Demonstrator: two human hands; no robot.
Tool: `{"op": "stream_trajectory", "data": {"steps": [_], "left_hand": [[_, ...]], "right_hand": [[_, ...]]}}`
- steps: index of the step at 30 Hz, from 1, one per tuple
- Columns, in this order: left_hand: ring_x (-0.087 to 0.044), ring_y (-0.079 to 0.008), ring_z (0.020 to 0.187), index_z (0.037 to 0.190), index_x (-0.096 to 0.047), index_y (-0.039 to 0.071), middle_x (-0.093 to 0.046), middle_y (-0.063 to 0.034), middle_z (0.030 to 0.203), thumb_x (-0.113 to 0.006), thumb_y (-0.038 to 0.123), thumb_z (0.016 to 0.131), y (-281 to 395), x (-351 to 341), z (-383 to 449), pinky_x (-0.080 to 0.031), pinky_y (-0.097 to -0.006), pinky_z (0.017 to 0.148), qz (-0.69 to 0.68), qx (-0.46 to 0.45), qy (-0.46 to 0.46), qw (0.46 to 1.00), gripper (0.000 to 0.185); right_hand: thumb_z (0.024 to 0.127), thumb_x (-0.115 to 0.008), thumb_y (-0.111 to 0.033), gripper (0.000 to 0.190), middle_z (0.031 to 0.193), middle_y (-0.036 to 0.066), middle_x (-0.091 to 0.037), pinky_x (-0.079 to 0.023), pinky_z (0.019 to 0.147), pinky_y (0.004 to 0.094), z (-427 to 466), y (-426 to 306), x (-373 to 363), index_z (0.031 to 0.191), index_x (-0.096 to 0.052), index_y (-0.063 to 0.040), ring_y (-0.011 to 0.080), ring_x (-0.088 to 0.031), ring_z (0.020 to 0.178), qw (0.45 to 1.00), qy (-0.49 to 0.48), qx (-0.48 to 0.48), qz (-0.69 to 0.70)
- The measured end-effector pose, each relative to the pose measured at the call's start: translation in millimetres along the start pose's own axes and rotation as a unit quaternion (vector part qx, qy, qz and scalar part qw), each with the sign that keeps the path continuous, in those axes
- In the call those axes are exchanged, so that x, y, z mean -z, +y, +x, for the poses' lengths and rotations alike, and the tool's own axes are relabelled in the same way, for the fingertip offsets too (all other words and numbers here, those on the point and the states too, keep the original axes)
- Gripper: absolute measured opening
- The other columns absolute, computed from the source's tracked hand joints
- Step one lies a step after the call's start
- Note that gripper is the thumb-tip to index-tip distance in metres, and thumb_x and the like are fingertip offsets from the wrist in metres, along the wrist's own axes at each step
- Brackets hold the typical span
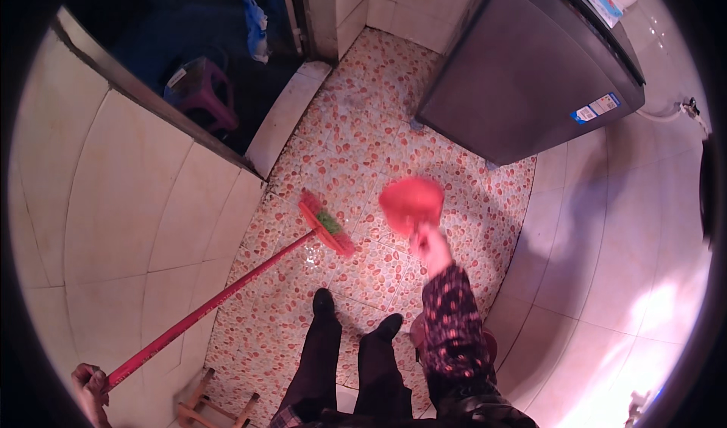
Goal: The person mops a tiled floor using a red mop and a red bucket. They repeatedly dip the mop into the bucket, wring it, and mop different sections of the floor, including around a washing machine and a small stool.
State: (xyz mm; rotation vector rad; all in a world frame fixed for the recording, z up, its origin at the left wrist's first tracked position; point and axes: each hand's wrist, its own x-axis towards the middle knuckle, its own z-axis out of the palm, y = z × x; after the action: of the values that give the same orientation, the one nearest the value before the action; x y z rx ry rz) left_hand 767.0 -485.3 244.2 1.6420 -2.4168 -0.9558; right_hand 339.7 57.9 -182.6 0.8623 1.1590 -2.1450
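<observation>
My left hand [91, 379], at the lower left, is closed around the end of a red broom handle [210, 310]. The handle slants across the floor to a broom head [326, 223] with red and green bristles, resting on the pebble-patterned tiles [363, 144]. Some water glints on the tiles beside it. In my right hand [430, 249] is a red plastic dipper [410, 201], held by its handle in front of me and slightly blurred. Its inside is too blurred to make out. Behind my right sleeve, a reddish container [489, 345] is mostly hidden.
A grey washing machine [511, 76] stands at the upper right, with bottles and a packet [605, 2] on top. A raised sill [289, 115] edges the dark doorway, where a purple plastic stool [207, 90] stands. At lower left is a wooden stool [193, 411] against the tiled wall [130, 201].
</observation>
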Motion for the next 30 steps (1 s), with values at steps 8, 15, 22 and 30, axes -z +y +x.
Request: {"op": "stream_trajectory", "data": {"steps": [8, 15, 22, 30], "left_hand": [[-0.036, -0.0044, 0.050, 0.076, -0.050, 0.009, -0.041, 0.0021, 0.066, -0.053, 0.035, 0.090, 50.4, -9.4, 8.8, -0.024, -0.0190, 0.041, -0.038, -0.111, 0.097, 0.988, 0.029], [-0.043, -0.0165, 0.078, 0.094, -0.051, 0.001, -0.047, -0.0064, 0.081, -0.039, 0.031, 0.093, 122.4, -76.2, 30.5, -0.035, -0.0314, 0.077, -0.382, -0.304, 0.127, 0.863, 0.033], [-0.035, -0.0181, 0.057, 0.064, -0.038, 0.009, -0.035, -0.0045, 0.057, -0.034, 0.034, 0.097, 197.1, -227.9, 26.0, -0.034, -0.0343, 0.065, -0.488, -0.360, -0.246, 0.756, 0.041], [-0.033, -0.0160, 0.050, 0.058, -0.033, 0.016, -0.028, -0.0011, 0.045, -0.035, 0.028, 0.098, 254.0, -151.8, -42.7, -0.039, -0.0311, 0.071, -0.397, -0.382, -0.224, 0.804, 0.042]], "right_hand": [[0.088, -0.052, -0.018, 0.014, 0.065, -0.001, -0.048, -0.042, 0.048, 0.0272, 30.4, -16.9, -6.0, 0.096, -0.057, -0.006, 0.0101, -0.047, 0.054, 0.987, 0.137, 0.065, 0.056], [0.089, -0.056, -0.020, 0.016, 0.070, -0.006, -0.047, -0.033, 0.047, 0.0195, -168.2, 57.5, 125.4, 0.104, -0.057, -0.014, 0.0043, -0.042, 0.057, 0.960, 0.229, 0.079, 0.137], [0.086, -0.060, -0.028, 0.027, 0.068, -0.001, -0.051, -0.033, 0.036, 0.0208, -330.6, 141.7, 223.1, 0.103, -0.053, -0.008, 0.0080, -0.045, 0.047, 0.900, 0.407, 0.153, -0.036], [0.078, -0.059, -0.022, 0.032, 0.077, 0.019, -0.060, -0.049, 0.052, 0.0408, -329.0, 226.2, 428.4, 0.099, -0.053, 0.002, 0.0304, -0.061, 0.061, 0.720, 0.470, 0.145, -0.489]]}}
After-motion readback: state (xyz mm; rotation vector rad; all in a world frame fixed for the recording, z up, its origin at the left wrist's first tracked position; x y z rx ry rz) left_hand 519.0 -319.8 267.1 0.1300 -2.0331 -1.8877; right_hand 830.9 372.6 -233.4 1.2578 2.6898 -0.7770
